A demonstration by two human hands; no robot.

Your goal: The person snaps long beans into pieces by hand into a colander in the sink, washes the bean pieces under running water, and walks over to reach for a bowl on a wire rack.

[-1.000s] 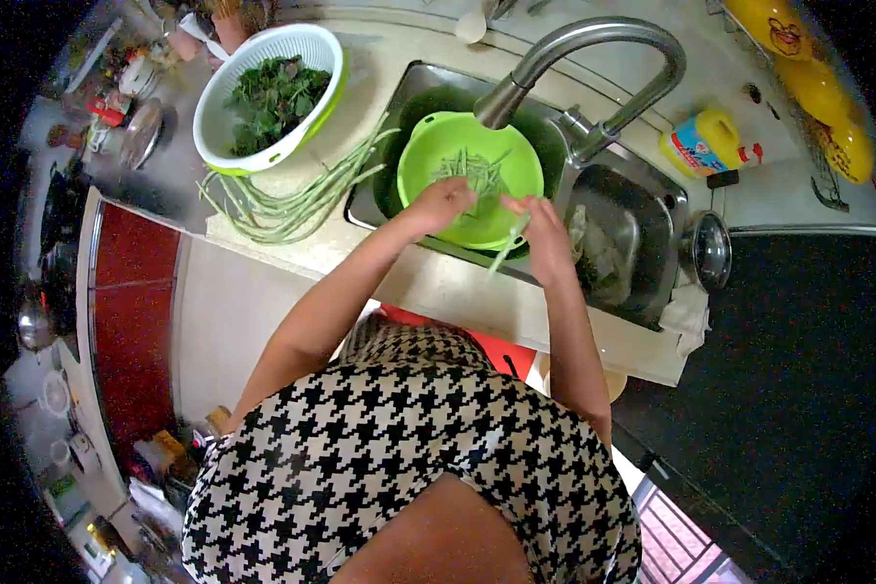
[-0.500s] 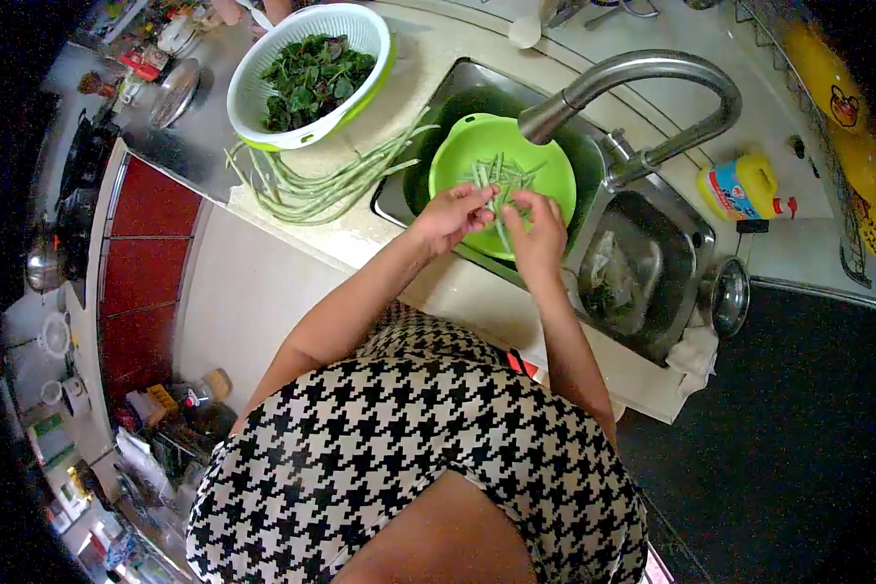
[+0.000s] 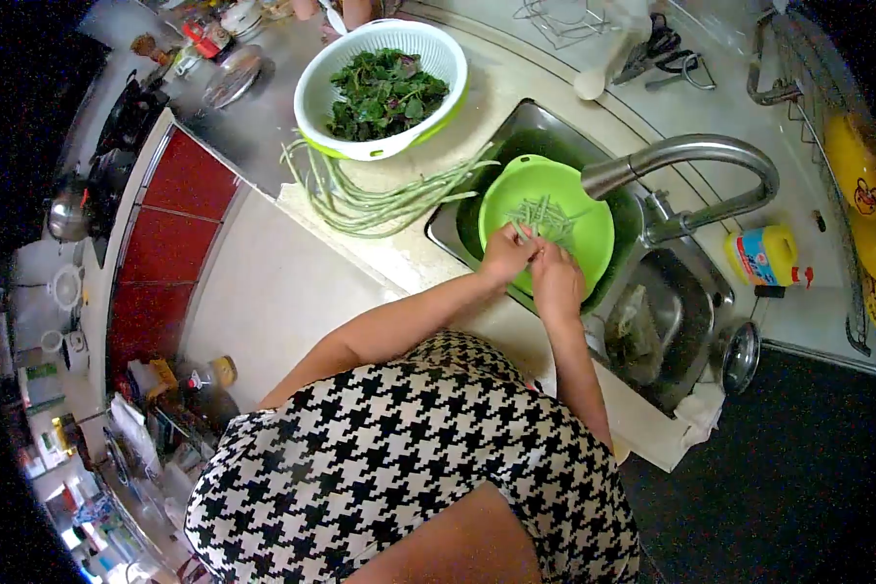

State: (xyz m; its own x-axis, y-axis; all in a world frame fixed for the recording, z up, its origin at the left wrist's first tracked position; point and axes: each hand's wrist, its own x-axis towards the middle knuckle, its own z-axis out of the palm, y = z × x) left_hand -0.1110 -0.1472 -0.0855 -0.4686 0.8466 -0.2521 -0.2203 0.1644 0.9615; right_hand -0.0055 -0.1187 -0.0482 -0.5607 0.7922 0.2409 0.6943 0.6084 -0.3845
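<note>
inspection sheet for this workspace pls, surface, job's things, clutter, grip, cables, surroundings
Surface: pale counter with steel sink set in.
Job's things: long beans on the counter; cut pieces in the green bowl, which sits in the sink.
Clutter: basket of leaves beside the beans; bag in the other basin; scissors behind the sink.
Grip: left hand pinches a bean; right hand close against it, its hold hidden.
Cables: nothing seen.
Surroundings: tap, yellow bottle, red cupboards.
</note>
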